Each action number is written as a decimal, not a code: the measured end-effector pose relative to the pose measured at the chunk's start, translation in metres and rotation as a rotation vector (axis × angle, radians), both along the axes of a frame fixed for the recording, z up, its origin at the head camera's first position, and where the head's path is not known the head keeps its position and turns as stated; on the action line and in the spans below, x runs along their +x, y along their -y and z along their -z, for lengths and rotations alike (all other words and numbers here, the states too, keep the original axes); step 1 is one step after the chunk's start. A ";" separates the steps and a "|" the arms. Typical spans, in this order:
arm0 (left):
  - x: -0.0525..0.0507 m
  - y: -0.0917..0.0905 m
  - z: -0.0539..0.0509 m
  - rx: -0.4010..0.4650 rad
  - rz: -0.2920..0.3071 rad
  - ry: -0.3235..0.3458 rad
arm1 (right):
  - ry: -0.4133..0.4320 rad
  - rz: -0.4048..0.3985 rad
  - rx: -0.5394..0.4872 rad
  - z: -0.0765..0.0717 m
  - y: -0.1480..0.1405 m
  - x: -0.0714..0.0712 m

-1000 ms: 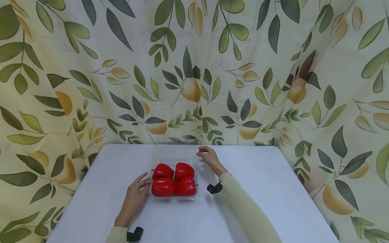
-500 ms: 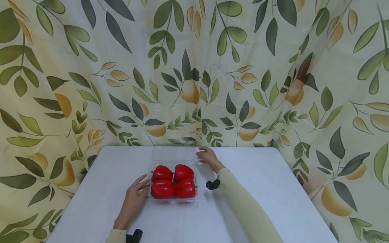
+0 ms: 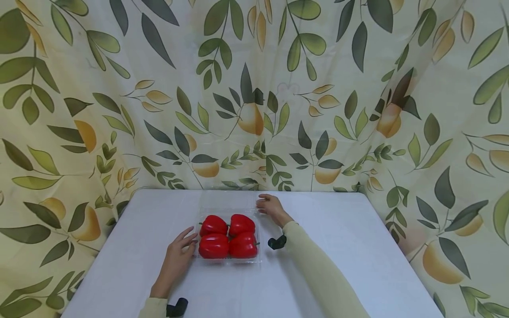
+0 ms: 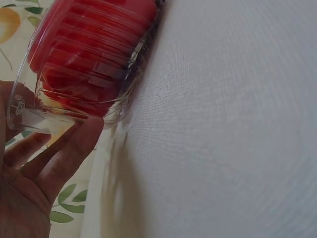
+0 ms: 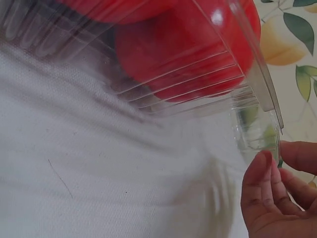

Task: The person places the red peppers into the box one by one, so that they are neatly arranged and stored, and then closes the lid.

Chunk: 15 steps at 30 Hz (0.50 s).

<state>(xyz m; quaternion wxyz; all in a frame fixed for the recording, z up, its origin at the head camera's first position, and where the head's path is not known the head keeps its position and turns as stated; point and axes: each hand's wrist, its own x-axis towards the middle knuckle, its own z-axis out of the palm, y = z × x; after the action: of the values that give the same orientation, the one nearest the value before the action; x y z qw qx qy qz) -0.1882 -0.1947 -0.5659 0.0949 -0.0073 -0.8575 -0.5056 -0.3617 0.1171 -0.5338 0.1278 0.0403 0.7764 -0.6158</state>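
A clear plastic clamshell box (image 3: pixel 259 254) holds several red bell peppers (image 3: pixel 214 246), packed in two rows. Its see-through lid (image 3: pixel 228 199) lies folded back on the far side. My left hand (image 3: pixel 176 256) is at the box's left side with extended fingers; in the left wrist view the fingertips (image 4: pixel 91 130) touch the lower wall near a corner. My right hand (image 3: pixel 273 209) is at the lid's right edge. In the right wrist view, its thumb and a finger (image 5: pixel 258 171) pinch the edge of the clear plastic lid (image 5: pixel 257 131).
The box stands on a white table (image 3: pixel 338 229), near the middle and toward the back edge. A curtain (image 3: pixel 254 110) printed with leaves and fruit hangs behind and at both sides. A black wrist camera (image 3: pixel 277 242) sits on each wrist.
The right hand has shifted very slightly along the lid's edge. The left hand, box and peppers stay in place; the head view wobbles a little.
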 end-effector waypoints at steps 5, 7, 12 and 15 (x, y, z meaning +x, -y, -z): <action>0.000 -0.001 0.001 -0.010 -0.001 -0.024 | 0.038 0.009 -0.050 0.001 -0.001 -0.002; 0.000 -0.001 0.001 -0.015 -0.003 -0.034 | 0.055 0.012 -0.073 0.001 -0.002 -0.002; 0.000 -0.001 0.001 -0.018 -0.008 -0.040 | 0.076 0.014 -0.087 -0.001 -0.001 -0.002; 0.000 0.000 0.001 -0.018 -0.006 -0.034 | 0.072 0.014 -0.094 -0.001 -0.001 -0.002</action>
<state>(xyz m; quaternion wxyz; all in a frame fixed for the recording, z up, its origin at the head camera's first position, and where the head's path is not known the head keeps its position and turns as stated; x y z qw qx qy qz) -0.1879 -0.1945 -0.5665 0.1110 -0.0140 -0.8603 -0.4973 -0.3638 0.1176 -0.5329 0.1528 0.0619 0.7414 -0.6505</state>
